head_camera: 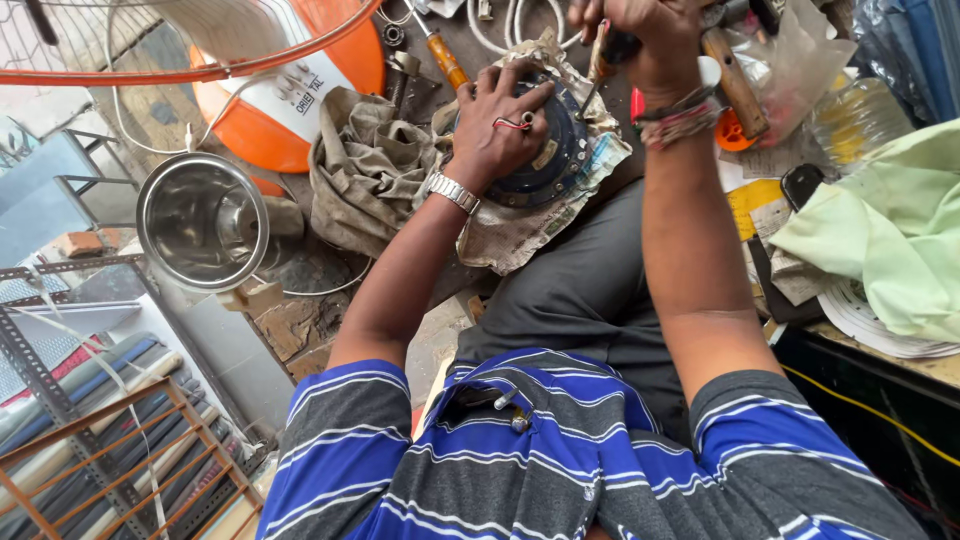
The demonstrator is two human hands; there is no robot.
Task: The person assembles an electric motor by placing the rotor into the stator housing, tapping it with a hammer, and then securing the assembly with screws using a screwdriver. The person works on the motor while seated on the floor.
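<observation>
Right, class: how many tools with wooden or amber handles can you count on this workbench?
2. An amber-handled screwdriver lies just above the left hand; a wooden-handled tool lies to the right of the right hand. Others may be hidden under the clutter.

The left hand (500,125) covers much of the round motor (560,150), hiding its centre. Above the motor, the right hand (645,45) is cut off by the top edge, and its fingers (600,15) hide the handle of the tool (592,75) they grip. Left of the motor, the orange fan (290,100) runs out of frame.
</observation>
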